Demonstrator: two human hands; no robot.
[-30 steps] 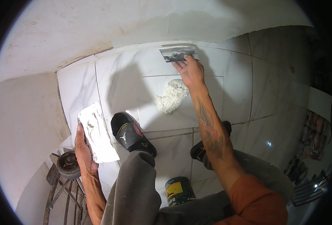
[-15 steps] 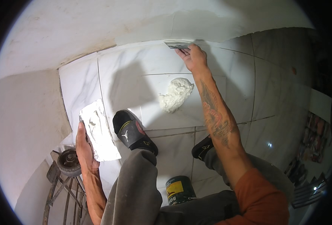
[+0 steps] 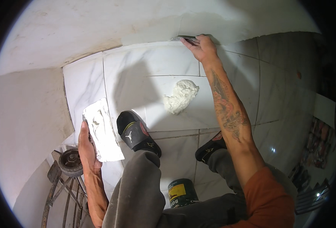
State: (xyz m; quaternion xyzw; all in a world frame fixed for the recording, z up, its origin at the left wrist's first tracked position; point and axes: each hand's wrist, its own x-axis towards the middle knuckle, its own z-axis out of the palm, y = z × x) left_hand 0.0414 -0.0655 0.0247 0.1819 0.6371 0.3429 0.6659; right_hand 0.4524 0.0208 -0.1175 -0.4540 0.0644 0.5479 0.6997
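Note:
My left hand (image 3: 89,148) grips a rectangular board (image 3: 103,129) coated in white paste at the lower left. My right hand (image 3: 204,47) is closed on a wide metal scraper blade (image 3: 187,38), held nearly edge-on at the foot of the white wall (image 3: 149,22), over a damp-looking grey-green patch. A heap of white putty (image 3: 180,95) lies on a marble-patterned tile (image 3: 158,121) between the wall and my feet.
My sandaled feet (image 3: 132,129) rest on the tiled floor (image 3: 274,87). A dark green bucket (image 3: 180,193) sits between my legs. A rusty metal frame with a wheel (image 3: 69,163) stands at lower left, beside a side wall (image 3: 27,110). Assorted items (image 3: 316,144) lie far right.
My right hand has moved up and right to the wall's base, turning the blade nearly edge-on. My left hand and board have shifted slightly up in view.

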